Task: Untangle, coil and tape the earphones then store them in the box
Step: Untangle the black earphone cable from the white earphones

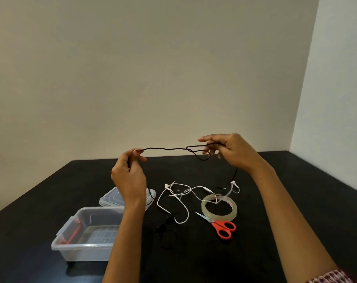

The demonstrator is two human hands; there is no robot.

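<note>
Both hands are raised above the black table (296, 201) with a black earphone cable (165, 149) stretched between them. My left hand (128, 176) pinches one end of the stretch, and the cable hangs down behind it. My right hand (228, 152) holds loops of the same cable in its curled fingers; a strand drops from it toward the table. White earphones (179, 193) lie tangled on the table below. A roll of clear tape (219, 207) lies right of them. The clear plastic box (85, 235) stands open at the lower left.
Red-handled scissors (220, 225) lie in front of the tape roll. The box's clear lid (112, 198) rests behind the box, partly hidden by my left forearm. More black cable (167, 233) lies on the table near the box. A wall rises behind the table.
</note>
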